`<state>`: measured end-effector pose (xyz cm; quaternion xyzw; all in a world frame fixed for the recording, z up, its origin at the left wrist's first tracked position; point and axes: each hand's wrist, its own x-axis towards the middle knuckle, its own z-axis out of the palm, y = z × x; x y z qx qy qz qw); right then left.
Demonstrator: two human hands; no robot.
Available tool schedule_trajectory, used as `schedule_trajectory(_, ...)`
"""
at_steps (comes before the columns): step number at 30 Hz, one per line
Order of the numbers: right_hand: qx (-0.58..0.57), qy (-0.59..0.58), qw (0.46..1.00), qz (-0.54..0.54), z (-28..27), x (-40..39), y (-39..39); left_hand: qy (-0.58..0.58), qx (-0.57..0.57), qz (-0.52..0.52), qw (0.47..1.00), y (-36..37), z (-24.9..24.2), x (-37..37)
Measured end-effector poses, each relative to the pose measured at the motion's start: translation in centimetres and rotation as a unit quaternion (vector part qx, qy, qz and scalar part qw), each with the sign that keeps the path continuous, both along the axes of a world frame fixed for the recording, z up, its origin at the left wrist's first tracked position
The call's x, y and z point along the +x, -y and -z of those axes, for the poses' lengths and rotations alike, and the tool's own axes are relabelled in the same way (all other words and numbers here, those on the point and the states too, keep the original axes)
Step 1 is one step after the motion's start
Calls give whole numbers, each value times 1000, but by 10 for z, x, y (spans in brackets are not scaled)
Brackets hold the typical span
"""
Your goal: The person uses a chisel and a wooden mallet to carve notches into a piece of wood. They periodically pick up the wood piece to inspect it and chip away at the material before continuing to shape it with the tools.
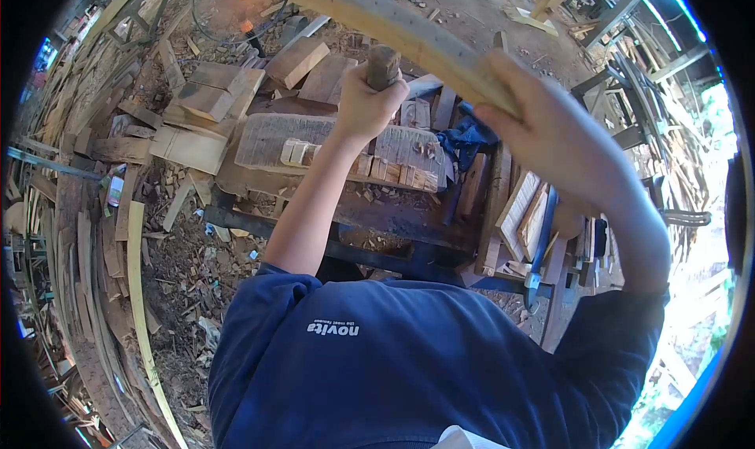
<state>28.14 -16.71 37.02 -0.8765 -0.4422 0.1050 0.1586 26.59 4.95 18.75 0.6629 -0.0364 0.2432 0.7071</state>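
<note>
My left hand (pixel 370 103) is closed around a thick, round wooden handle (pixel 383 65), its worn end pointing up towards me. What the handle belongs to is hidden under the fist. My right hand (pixel 519 107), blurred by motion, grips the near end of a long wooden bar (pixel 409 36). This bar is raised and slants away to the upper left, past the top of the handle. Below my hands, a thick weathered wooden block (pixel 267 138) lies on the bench, with pale, freshly cut pieces of wood along its near side.
Wood blocks (pixel 216 91) are stacked left of the bench. A dark blue cloth (pixel 469 134) lies right of the block. Nearer me, a saw-like blue tool (pixel 543 241) rests beside cut boards (pixel 519 205). Scrap and long strips (pixel 138 292) cover the ground at left.
</note>
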Motion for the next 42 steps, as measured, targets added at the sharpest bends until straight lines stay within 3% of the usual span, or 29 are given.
schedule_trajectory(1, 90, 70, 993, -23, -5, 1, 1, -1, 6, 3, 1000, 0, -1, -1)
schedule_trajectory(4, 219, 199, 955, -35, -38, -4, -3, 15, -3, -1, 1000, 3, -3, -2)
schedule_trajectory(7, 306, 18, 950, 53, -47, -10, -6, -10, 25, -21, 999, 3, -1, -5)
schedule_trajectory(10, -3, 38, 999, 5, 14, -16, -17, 23, 11, -29, 999, 8, 1, -11)
schedule_trajectory(14, 40, 3, 999, 1, -11, -23, -18, -12, 19, -41, 999, 10, -6, -15)
schedule_trajectory(16, 190, 60, 978, 60, -33, -37, -19, 15, 26, -45, 999, 11, -5, -14)
schedule_trajectory(18, 232, 43, 968, 86, -36, -36, -19, 17, 32, -45, 998, 10, -3, -14)
schedule_trajectory(20, 200, 141, 970, 2, 5, -22, -19, 19, 36, -44, 998, 11, -4, -16)
schedule_trajectory(22, 182, 194, 963, -35, 7, -23, -23, -15, -13, -54, 998, 18, -12, -17)
schedule_trajectory(24, -46, -40, 997, 39, -1, -29, -29, -1, -10, -55, 998, 18, -7, -12)
schedule_trajectory(28, 43, -5, 999, 14, -26, -28, -25, 32, -7, -25, 999, 6, 11, -10)
schedule_trajectory(29, 135, 71, 987, -57, -34, -24, -21, 29, -6, -23, 999, 6, 13, -10)
schedule_trajectory(30, 174, 14, 984, 32, -47, -37, -28, 22, -3, -31, 999, 7, 12, -10)
schedule_trajectory(32, 291, -99, 929, 204, -72, -64, -40, 17, 2, -36, 999, 7, 10, -9)
schedule_trajectory(34, 225, -13, 962, 152, -8, -36, -25, 23, -3, -40, 999, 8, 9, -9)
schedule_trajectory(36, 92, 96, 991, 6, 14, -28, -31, -3, -11, -51, 999, 13, 5, -11)
schedule_trajectory(38, -36, -88, 993, 73, 0, -29, -31, -31, -16, -61, 998, 13, 4, -11)
schedule_trajectory(39, -3, -36, 999, 16, -2, -24, -27, -21, -26, -53, 998, 12, 6, -10)
schedule_trajectory(42, 101, 30, 994, 34, -27, -30, -25, 6, -7, -43, 999, 7, 12, -6)
